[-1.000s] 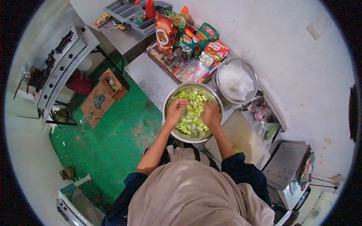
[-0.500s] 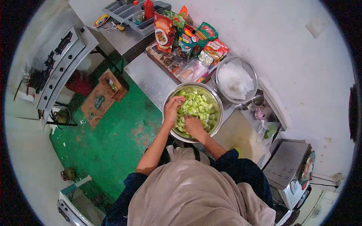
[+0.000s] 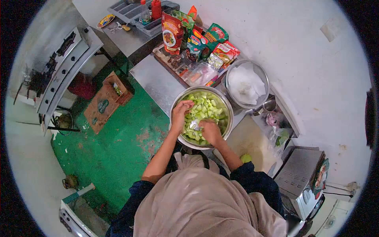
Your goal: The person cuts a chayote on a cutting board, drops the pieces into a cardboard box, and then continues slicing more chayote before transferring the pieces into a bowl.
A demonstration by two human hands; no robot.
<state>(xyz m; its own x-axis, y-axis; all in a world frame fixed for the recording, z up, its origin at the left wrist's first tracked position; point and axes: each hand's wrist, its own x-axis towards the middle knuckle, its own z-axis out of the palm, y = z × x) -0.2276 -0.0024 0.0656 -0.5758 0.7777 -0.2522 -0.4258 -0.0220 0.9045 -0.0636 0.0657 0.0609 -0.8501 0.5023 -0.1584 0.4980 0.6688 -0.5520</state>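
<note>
A wide steel bowl [image 3: 229, 106] full of pale green vegetable chunks [image 3: 209, 111] stands close in front of me. My left hand [image 3: 181, 113] reaches over its left side, fingers stretched out above the chunks. On the right, my right hand [image 3: 210, 129] is down among the chunks with curled fingers; I cannot tell what is in them. A shiny whitish patch shows between my two hands, in the middle of the chunks.
Behind the bowl, a tray [image 3: 173, 67] carries several seasoning packets [image 3: 172, 33]. A clear tub [image 3: 263, 98] with white contents stands back right. A cutting board [image 3: 246, 142] lies at the right, with a green piece [image 3: 245, 158] near my sleeve. The stove [image 3: 65, 71] is far left.
My right hand has shifted slightly right within the bowl, and a shiny patch now shows beside it. My left hand stays nearly in place.
</note>
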